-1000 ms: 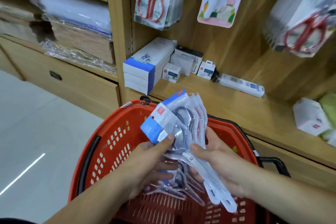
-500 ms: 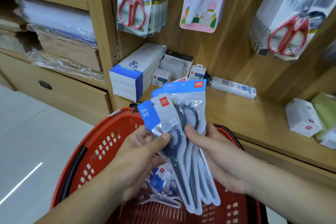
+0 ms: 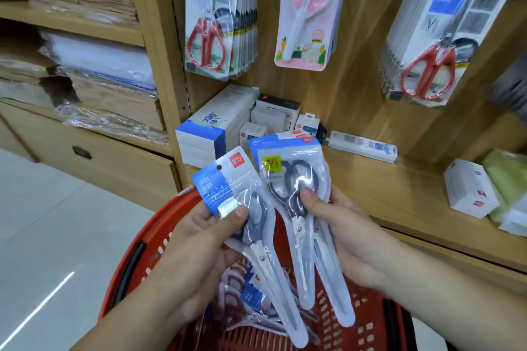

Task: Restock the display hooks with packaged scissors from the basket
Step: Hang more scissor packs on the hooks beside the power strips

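Note:
My left hand (image 3: 199,248) grips one packaged pair of black-handled scissors (image 3: 228,179), thumb pressed on its blue and white header. My right hand (image 3: 342,236) holds a small stack of the same packs (image 3: 288,168), thumb over the handles, blades pointing down. Both bundles hover above the red basket (image 3: 148,239), where more scissor packs (image 3: 251,296) lie. On the wooden back panel hang red-handled scissors packs (image 3: 211,23), a pink scissors card (image 3: 308,11) and more red-handled packs (image 3: 427,37) on the right.
A wooden shelf ledge (image 3: 399,188) behind the basket carries blue and white boxes (image 3: 211,128), small white boxes (image 3: 273,114) and a white box (image 3: 467,188). Stacked paper bundles (image 3: 85,65) fill the left shelves. Grey floor (image 3: 42,222) lies to the left.
Both hands lifted the packs out of the basket and drew apart: one pack separated into my left hand, the rest stayed in my right. The view tilted up toward the hooks.

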A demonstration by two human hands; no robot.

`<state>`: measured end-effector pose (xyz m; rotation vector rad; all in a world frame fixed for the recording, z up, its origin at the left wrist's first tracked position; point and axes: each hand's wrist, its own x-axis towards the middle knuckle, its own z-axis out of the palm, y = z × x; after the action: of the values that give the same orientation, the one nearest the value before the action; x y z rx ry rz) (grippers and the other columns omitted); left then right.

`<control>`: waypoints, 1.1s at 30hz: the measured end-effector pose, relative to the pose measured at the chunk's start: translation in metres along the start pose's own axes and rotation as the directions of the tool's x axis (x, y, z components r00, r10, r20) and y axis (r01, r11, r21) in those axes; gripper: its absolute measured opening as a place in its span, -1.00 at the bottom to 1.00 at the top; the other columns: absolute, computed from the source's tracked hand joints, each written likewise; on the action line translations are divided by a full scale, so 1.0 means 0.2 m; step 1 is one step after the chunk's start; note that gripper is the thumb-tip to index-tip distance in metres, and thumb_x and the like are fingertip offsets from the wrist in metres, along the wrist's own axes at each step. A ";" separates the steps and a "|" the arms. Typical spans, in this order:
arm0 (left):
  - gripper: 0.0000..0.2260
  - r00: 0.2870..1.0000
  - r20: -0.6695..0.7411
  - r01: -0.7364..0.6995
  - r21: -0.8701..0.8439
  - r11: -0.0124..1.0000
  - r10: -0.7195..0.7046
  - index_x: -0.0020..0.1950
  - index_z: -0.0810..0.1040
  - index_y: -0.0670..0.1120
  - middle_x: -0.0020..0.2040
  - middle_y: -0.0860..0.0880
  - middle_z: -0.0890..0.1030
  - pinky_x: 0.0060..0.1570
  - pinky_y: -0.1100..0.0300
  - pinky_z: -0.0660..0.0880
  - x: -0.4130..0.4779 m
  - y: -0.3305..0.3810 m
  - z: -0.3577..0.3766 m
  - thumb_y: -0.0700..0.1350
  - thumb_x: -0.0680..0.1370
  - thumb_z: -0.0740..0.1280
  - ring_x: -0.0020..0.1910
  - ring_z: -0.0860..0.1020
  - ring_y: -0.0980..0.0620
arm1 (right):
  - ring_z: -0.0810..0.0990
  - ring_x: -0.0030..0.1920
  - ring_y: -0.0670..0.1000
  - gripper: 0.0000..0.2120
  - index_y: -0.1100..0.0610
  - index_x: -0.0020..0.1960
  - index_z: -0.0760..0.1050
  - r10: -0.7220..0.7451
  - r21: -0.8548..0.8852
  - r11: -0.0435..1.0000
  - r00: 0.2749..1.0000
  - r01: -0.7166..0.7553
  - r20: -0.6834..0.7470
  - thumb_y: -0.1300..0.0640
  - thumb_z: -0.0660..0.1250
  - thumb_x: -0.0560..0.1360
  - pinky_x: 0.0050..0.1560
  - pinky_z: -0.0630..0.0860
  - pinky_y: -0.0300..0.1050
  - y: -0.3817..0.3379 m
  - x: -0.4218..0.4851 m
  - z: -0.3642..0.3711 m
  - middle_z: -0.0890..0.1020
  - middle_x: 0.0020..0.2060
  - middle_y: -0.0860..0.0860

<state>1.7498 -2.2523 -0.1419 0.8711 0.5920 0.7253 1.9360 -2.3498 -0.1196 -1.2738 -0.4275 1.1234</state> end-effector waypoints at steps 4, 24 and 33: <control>-0.69 1.000 -0.010 -0.016 -0.024 1.000 0.015 0.34 0.61 -0.15 0.22 -0.19 0.71 0.06 -0.04 0.69 -0.03 -0.01 0.05 -0.25 0.59 0.37 0.16 0.71 -0.17 | 0.75 0.15 0.23 -0.54 0.02 0.39 0.51 -0.036 0.051 0.998 0.999 0.035 0.020 0.15 0.47 0.50 0.22 0.63 0.28 -0.03 -0.05 0.01 0.75 0.17 0.14; -0.71 0.997 0.065 -0.032 0.029 0.999 0.030 0.38 0.58 -0.10 0.24 -0.12 0.71 -0.01 -0.06 0.67 0.00 0.00 0.11 -0.19 0.65 0.34 0.19 0.70 -0.18 | 0.71 0.25 0.21 -0.45 -0.06 0.44 0.48 -0.129 0.040 0.991 0.982 0.124 0.140 0.13 0.52 0.49 0.37 0.53 0.31 -0.01 -0.05 0.06 0.72 0.26 0.10; -0.76 0.996 -0.089 -0.023 -0.072 0.997 0.016 0.29 0.62 -0.14 0.14 -0.12 0.75 -0.22 0.10 0.67 0.06 0.05 0.06 -0.18 0.63 0.37 -0.03 0.75 -0.04 | 0.74 0.08 0.24 -0.61 -0.07 0.39 0.49 -0.108 0.002 0.994 0.992 0.109 0.067 0.09 0.38 0.59 -0.14 0.69 0.10 -0.03 0.02 0.00 0.75 0.16 0.11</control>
<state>1.7618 -2.2442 -0.1292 0.7810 0.6326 0.8017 1.9398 -2.3461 -0.1141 -1.2026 -0.5419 1.0761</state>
